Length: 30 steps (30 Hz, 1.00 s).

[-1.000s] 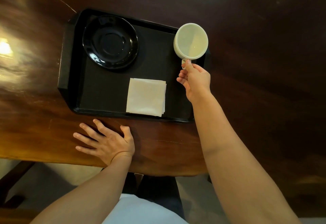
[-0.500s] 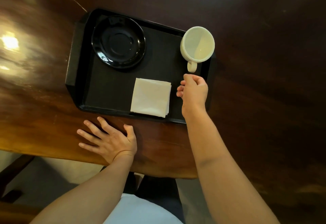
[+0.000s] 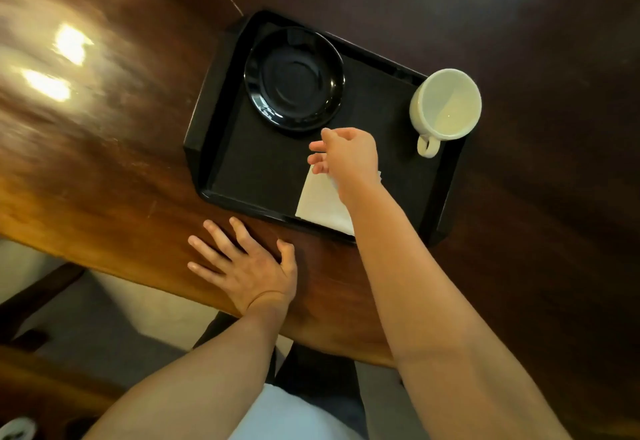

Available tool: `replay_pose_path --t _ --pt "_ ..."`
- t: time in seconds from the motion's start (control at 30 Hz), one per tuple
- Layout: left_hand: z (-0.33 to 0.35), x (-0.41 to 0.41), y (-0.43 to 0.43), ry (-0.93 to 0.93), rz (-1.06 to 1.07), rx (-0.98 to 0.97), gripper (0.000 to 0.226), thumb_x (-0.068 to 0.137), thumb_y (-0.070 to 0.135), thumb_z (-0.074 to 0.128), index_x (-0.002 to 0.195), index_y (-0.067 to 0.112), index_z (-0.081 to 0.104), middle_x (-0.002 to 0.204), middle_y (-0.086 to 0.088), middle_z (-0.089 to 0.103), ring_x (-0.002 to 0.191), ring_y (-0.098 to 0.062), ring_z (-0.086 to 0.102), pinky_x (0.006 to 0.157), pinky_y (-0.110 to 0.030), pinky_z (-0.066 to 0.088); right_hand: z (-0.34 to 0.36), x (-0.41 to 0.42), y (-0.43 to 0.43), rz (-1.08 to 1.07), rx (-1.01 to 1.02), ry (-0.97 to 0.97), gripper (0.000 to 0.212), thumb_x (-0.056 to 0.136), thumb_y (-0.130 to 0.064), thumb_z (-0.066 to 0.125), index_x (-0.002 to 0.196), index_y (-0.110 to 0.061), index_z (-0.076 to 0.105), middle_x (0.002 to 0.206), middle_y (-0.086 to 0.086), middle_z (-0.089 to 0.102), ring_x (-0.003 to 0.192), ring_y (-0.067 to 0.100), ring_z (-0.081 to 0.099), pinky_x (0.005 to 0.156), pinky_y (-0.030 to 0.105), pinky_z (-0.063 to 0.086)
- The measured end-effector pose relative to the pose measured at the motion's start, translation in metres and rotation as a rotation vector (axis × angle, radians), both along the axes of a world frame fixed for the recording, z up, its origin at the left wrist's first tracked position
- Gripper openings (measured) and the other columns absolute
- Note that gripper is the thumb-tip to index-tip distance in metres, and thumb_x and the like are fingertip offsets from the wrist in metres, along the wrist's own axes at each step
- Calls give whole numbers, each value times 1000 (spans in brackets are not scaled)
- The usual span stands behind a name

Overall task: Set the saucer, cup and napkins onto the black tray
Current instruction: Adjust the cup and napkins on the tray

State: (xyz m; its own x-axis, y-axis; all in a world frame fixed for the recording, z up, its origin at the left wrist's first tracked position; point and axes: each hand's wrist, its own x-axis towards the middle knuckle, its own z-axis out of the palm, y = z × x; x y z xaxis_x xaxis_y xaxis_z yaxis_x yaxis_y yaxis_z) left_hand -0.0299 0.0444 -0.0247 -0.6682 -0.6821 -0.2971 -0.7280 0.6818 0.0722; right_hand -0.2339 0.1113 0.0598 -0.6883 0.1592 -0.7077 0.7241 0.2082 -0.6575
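Note:
The black tray (image 3: pixel 221 149) lies on the dark wooden table. A glossy black saucer (image 3: pixel 294 79) sits in its far left corner. The white cup (image 3: pixel 446 104) stands upright in the far right corner, handle toward me. A stack of white napkins (image 3: pixel 320 202) rests at the tray's near edge. My right hand (image 3: pixel 348 157) hovers over the napkins, fingers loosely apart, holding nothing, and hides part of the stack. My left hand (image 3: pixel 242 266) lies flat on the table just in front of the tray, fingers spread.
The wooden table (image 3: pixel 104 149) runs wide to the left and right of the tray, with bright light reflections at the left. Its near edge is just behind my left wrist. Below it are the floor and a chair part (image 3: pixel 38 297).
My right hand has let go of the cup's handle and moved left, from beside the cup to above the napkins. The cup stays on the tray. The left hand stays flat.

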Motion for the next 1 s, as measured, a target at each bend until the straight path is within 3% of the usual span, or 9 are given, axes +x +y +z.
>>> replay_pose_path --t 0.1,0.17,0.23,0.37,0.47,0.63,0.73,0.87,1.0 --pt "0 0 1 -4 -2 2 89 85 65 32 156 11 28 169 -20 13 155 -50 4 121 -68 1 -4 -12 -3 -44 -26 -11 6 98 -18 58 94 -15 57 76 8 74 54 17 71 51 25 52" --pt "1 -1 1 -12 -1 1 89 84 66 32 155 12 28 168 -20 13 155 -50 5 121 -69 2 -6 -17 -5 -52 -39 -24 21 99 -17 57 115 -5 54 79 11 73 52 16 69 46 23 50" --pt "2 -1 0 -11 -1 7 89 85 66 33 155 12 28 168 -20 13 155 -50 5 121 -69 3 -6 -22 -7 -31 -31 -29 30 99 -13 55 127 -6 46 79 13 72 49 14 67 44 22 49" --pt "4 0 1 7 -5 12 89 84 63 36 155 11 28 168 -22 13 155 -50 4 121 -69 2 -2 -27 -10 -35 -37 -42 18 99 0 51 116 -2 49 76 17 66 41 10 62 42 22 52" --pt "6 -1 2 14 -10 17 88 85 63 37 155 11 27 168 -22 14 155 -50 4 120 -70 2 1 -30 -13 -23 -54 -37 18 100 -2 52 117 -4 48 78 17 69 49 13 65 52 25 58" --pt "4 1 1 25 -16 13 88 85 63 37 155 10 28 168 -23 14 155 -50 5 120 -70 4 8 -33 -20 -25 -91 -33 52 101 -8 53 146 3 31 85 15 70 67 19 72 61 27 62" --pt "4 1 1 26 -18 8 88 85 63 36 155 11 28 168 -23 14 155 -50 5 121 -70 3 8 -32 -22 -32 -113 -38 57 101 -7 53 150 2 25 91 16 70 77 22 73 64 28 62" --pt "5 -1 1 20 -13 2 88 85 64 35 155 12 28 168 -22 15 155 -50 6 121 -70 3 10 -24 -12 59 -86 -11 50 100 -9 55 146 -2 37 99 13 70 84 23 74 71 32 63" --pt "4 -3 3 9 2 -4 87 84 65 32 155 13 26 168 -20 14 155 -49 5 121 -70 4 14 -14 14 328 240 168 30 93 -12 63 123 -13 63 97 0 72 86 10 69 84 33 59"
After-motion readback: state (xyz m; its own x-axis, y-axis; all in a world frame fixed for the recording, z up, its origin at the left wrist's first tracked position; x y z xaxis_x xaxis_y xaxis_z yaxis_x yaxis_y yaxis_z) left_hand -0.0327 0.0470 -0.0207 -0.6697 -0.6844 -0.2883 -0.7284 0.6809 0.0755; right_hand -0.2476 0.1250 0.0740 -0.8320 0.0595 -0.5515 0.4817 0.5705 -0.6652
